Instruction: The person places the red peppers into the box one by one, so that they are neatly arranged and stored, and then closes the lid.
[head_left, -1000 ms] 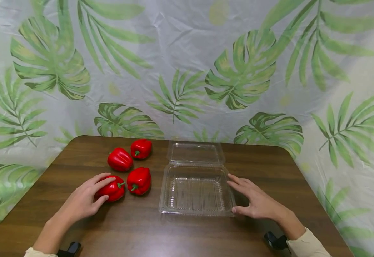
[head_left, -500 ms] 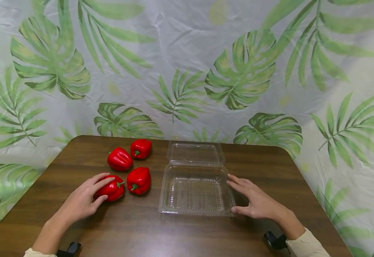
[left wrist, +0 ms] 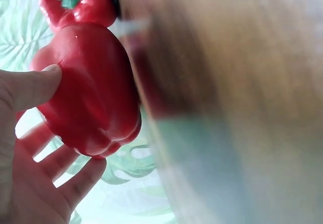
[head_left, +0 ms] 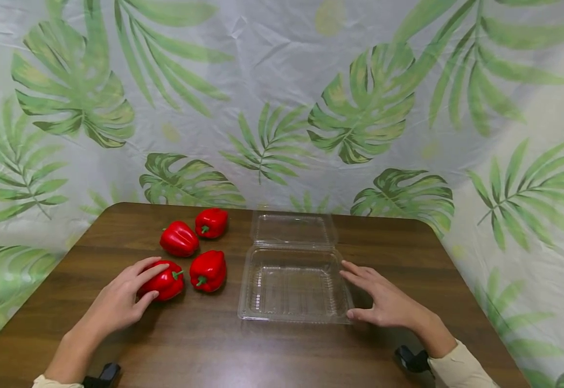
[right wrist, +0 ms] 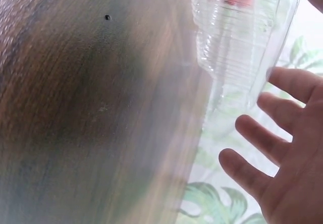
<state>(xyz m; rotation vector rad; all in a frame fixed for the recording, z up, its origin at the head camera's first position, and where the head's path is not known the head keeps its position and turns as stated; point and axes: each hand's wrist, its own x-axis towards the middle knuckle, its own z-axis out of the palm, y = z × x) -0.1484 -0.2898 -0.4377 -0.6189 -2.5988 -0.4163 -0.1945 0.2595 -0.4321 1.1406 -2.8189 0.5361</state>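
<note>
My left hand (head_left: 117, 300) curls its thumb and fingers around the nearest red bell pepper (head_left: 166, 281), which sits on the table at the left. In the left wrist view the thumb lies on one side of that pepper (left wrist: 91, 88), with fingertips at its lower end. Beside it, without a visible hold, is another red pepper (head_left: 208, 271). At the centre lies a clear plastic container (head_left: 248, 285), its lid (head_left: 293, 229) folded back. My right hand (head_left: 388, 302) has its fingers extended at the container's right edge; the fingertips appear to touch the rim.
Two more red peppers (head_left: 179, 238) (head_left: 211, 222) stand farther back on the brown wooden table (head_left: 214, 345). A leaf-patterned cloth (head_left: 272, 81) hangs behind the table. Dark straps or mounts are at both wrists.
The left hand and the pepper it holds have shifted slightly left, widening the small gap to the pepper beside it. The head view has tilted slightly. The right hand stays at the container's edge.
</note>
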